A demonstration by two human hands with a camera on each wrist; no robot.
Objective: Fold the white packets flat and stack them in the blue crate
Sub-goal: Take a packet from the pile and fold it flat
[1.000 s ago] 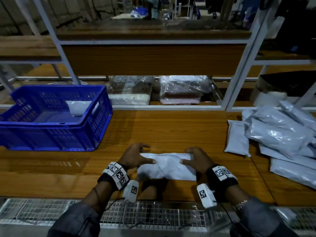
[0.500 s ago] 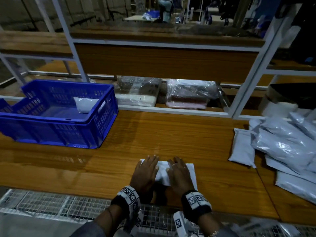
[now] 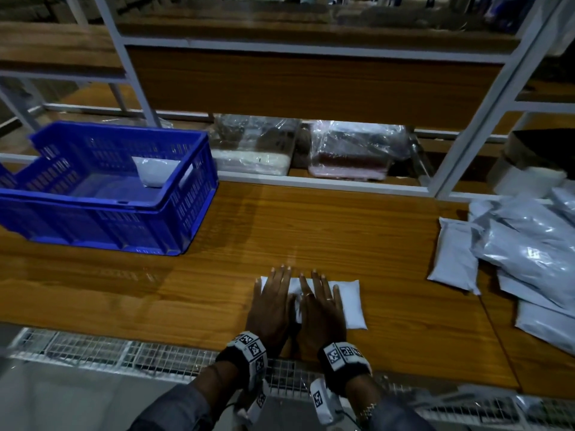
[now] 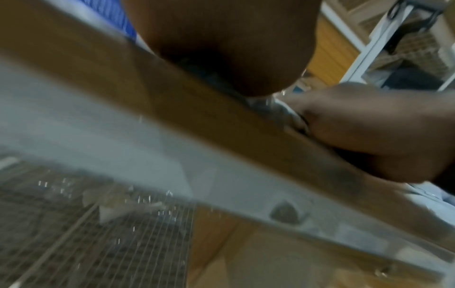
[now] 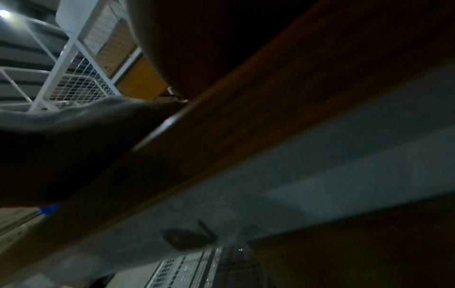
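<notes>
You're pressing the folded packet [image 3: 350,301] flat, both hands' fingers [image 3: 281,279] straight; next, grip it, move to crate [image 3: 193,194].

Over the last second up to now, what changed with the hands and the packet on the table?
The left hand and right hand moved in from the ends of the white plastic packet, which is now folded narrower, and press flat on it side by side. The blue plastic crate, holding one packet, and the pile of grey packets stayed put.
</notes>
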